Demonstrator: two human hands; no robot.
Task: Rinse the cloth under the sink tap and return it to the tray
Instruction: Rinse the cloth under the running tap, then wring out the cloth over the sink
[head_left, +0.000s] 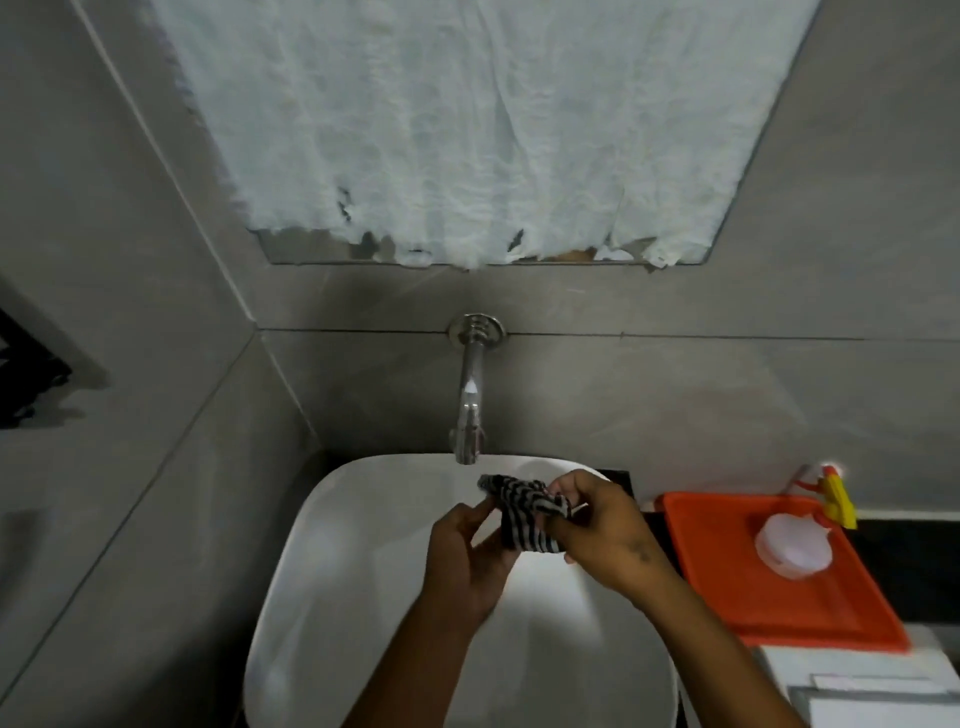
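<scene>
Both your hands grip the striped cloth (522, 514) above the sink (374, 519).

Your right hand (605, 525) pinches its right edge and your left hand (467, 556) holds its lower left side, just below the tap (470, 410). Right of the sink lies the orange tray (769, 608), holding a white container (792, 545) and a yellow spray nozzle (836, 496).

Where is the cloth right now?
In the head view the striped cloth is held between the left hand and right hand, over the sink, just below the tap.
</scene>
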